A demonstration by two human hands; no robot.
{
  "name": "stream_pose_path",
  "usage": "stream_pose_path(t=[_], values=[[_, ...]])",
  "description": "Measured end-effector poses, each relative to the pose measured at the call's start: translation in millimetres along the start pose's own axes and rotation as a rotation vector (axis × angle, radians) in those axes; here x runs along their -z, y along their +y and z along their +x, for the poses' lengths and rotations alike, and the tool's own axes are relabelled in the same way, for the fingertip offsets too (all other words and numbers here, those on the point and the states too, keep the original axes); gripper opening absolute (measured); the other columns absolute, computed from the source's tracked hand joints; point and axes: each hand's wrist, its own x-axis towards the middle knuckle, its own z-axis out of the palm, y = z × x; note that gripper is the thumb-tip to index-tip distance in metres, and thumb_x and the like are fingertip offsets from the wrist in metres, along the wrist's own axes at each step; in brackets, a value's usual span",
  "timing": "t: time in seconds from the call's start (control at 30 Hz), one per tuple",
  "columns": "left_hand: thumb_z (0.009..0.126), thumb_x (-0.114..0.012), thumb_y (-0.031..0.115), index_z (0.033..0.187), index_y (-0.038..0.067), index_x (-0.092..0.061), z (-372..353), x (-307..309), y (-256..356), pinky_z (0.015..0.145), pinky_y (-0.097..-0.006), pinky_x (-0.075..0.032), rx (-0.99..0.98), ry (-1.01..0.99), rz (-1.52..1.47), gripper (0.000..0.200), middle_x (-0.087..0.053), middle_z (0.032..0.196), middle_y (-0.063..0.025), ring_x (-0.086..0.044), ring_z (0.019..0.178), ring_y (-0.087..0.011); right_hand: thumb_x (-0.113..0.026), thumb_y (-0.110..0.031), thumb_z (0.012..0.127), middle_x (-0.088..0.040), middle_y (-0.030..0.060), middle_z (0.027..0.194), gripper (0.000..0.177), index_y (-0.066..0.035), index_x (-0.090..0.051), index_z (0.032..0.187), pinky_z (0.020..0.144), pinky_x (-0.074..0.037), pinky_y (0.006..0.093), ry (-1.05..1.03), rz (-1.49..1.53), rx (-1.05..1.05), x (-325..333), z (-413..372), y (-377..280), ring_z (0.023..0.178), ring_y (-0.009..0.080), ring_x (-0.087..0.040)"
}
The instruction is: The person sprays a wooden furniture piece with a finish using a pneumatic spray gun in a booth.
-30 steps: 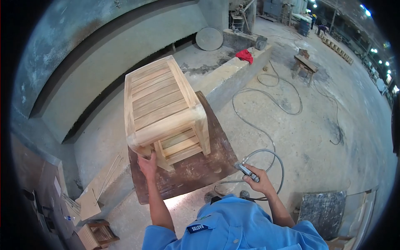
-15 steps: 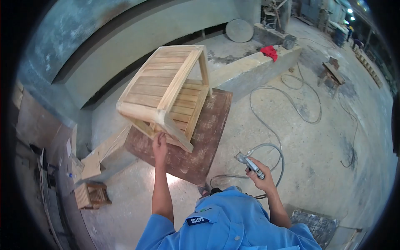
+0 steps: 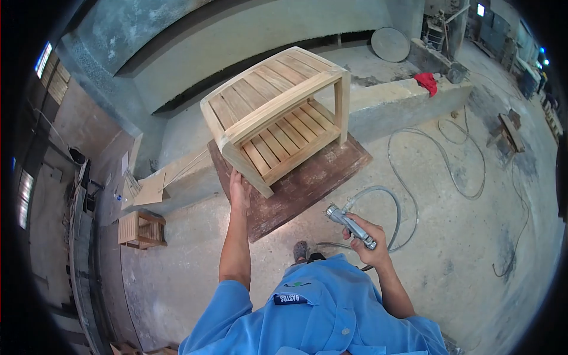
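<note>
A pale wooden slatted stool (image 3: 269, 86) with a slatted lower shelf stands on a worn reddish-brown board (image 3: 307, 192). My left hand (image 3: 238, 190) is at the stool's near left leg, with its fingers closed against the leg's outer side and partly hidden. My right hand (image 3: 373, 239) wraps round a silver spray gun (image 3: 350, 225), whose round head points up and left toward the board. A grey hose (image 3: 397, 204) loops on the floor beside the gun.
A low concrete ledge (image 3: 408, 106) runs behind the stool, with a red cloth (image 3: 426, 84) on it. Farther back leans a round disc (image 3: 390, 44). A smaller wooden stool (image 3: 142, 229) sits on the floor at left. At right stands a small, dark wooden stand (image 3: 507, 133).
The stool has turned on the board, showing more of its shelf side. My left hand has shifted from the lower rail to the leg. The spray gun stays in my right hand.
</note>
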Motion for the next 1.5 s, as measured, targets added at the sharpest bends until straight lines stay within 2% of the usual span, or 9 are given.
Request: stream_pose_path(t=[0.23,0.3,0.77,0.97,1.07,1.17,1.43,1.47,1.5], values=[[0.099,-0.030,0.015,0.154,0.016,-0.027,8.9,19.4,8.4,0.114,-0.0468,-0.025,0.032,0.066,0.079,0.055,-0.037,0.154,-0.0098,-0.036,0.142,-0.0275,-0.073,-0.014,0.082,-0.068,0.0116,0.088,0.052,0.004,-0.059,0.128,0.076,-0.053,0.0289,-0.041,0.001,0.053,-7.3,14.0,0.9,0.080,0.0163,-0.065],[0.098,-0.029,0.010,0.152,0.019,-0.034,18.3,29.3,5.9,0.096,-0.0376,-0.046,-0.013,0.087,0.100,0.054,-0.053,0.139,-0.0058,-0.054,0.119,-0.0199,-0.070,-0.040,0.089,-0.067,0.0130,0.087,0.063,0.006,-0.057,0.130,0.073,-0.052,0.0301,-0.045,-0.058,0.070,-11.1,15.7,0.6,0.078,0.0182,-0.065],[0.095,-0.043,0.012,0.143,0.008,-0.044,25.3,53.6,-17.9,0.093,-0.0355,-0.050,-0.074,0.035,-0.016,0.049,-0.058,0.128,-0.0102,-0.058,0.111,-0.0219,-0.069,-0.029,0.090,-0.068,0.0108,0.088,0.053,0.004,-0.057,0.130,0.074,-0.052,0.0296,0.148,-0.111,0.024,12.1,7.5,1.7,0.079,0.0154,-0.065],[0.092,-0.055,0.029,0.132,0.011,-0.052,-53.1,92.8,-121.7,0.089,-0.0499,-0.047,0.570,0.193,0.264,0.044,-0.061,0.119,-0.0071,-0.057,0.111,-0.0258,-0.069,-0.026,0.091,-0.069,0.0096,0.087,0.050,0.002,-0.058,0.130,0.073,-0.053,0.0273,0.311,-0.141,-0.077,36.7,-8.3,1.3,0.079,0.0137,-0.065],[0.088,-0.061,0.036,0.142,0.019,-0.044,-149.0,138.2,-198.0,0.086,-0.0522,-0.047,0.739,-0.029,0.429,0.059,-0.059,0.125,-0.0058,-0.058,0.113,-0.0271,-0.068,-0.029,0.091,-0.069,0.0097,0.087,0.051,0.001,-0.058,0.131,0.072,-0.053,0.0271,0.255,-0.141,-0.129,39.3,-13.3,4.7,0.078,0.0136,-0.065],[0.085,-0.062,0.038,0.117,0.015,-0.062,-238.6,150.1,-224.9,0.062,-0.0440,-0.050,0.954,-0.090,0.882,0.040,-0.066,0.103,-0.0040,-0.064,0.087,-0.0211,-0.069,-0.031,0.090,-0.069,0.0099,0.088,0.053,0.002,-0.058,0.131,0.071,-0.052,0.0268,0.130,-0.089,-0.185,33.4,-12.1,11.0,0.077,0.0135,-0.064],[0.084,-0.060,0.022,0.110,0.011,-0.067,-377.2,255.3,-230.3,0.071,-0.0458,-0.053,0.560,-0.746,1.633,0.030,-0.064,0.088,-0.0053,-0.064,0.081,-0.0232,-0.067,-0.035,0.093,-0.068,0.0097,0.087,0.056,0.004,-0.056,0.132,0.067,-0.052,0.0259,-0.184,0.118,-0.240,-2.3,35.7,16.6,0.075,0.0132,-0.064],[0.084,-0.060,0.022,0.110,0.011,-0.067,-381.7,234.4,-230.1,0.071,-0.0458,-0.053,0.573,-0.730,1.628,0.030,-0.064,0.088,-0.0053,-0.064,0.081,-0.0232,-0.067,-0.037,0.093,-0.068,0.0097,0.087,0.058,0.004,-0.056,0.132,0.064,-0.051,0.0250,-0.205,0.177,-0.227,-8.2,43.0,18.7,0.075,0.0128,-0.064],[0.084,-0.059,0.022,0.114,0.012,-0.065,-381.6,216.8,-209.5,0.070,-0.0452,-0.052,0.861,-0.077,1.212,0.032,-0.064,0.090,-0.0045,-0.064,0.081,-0.0223,-0.067,-0.037,0.093,-0.068,0.0097,0.087,0.058,0.004,-0.056,0.132,0.064,-0.051,0.0250,-0.217,0.185,-0.232,-14.3,50.8,18.9,0.075,0.0128,-0.064]])
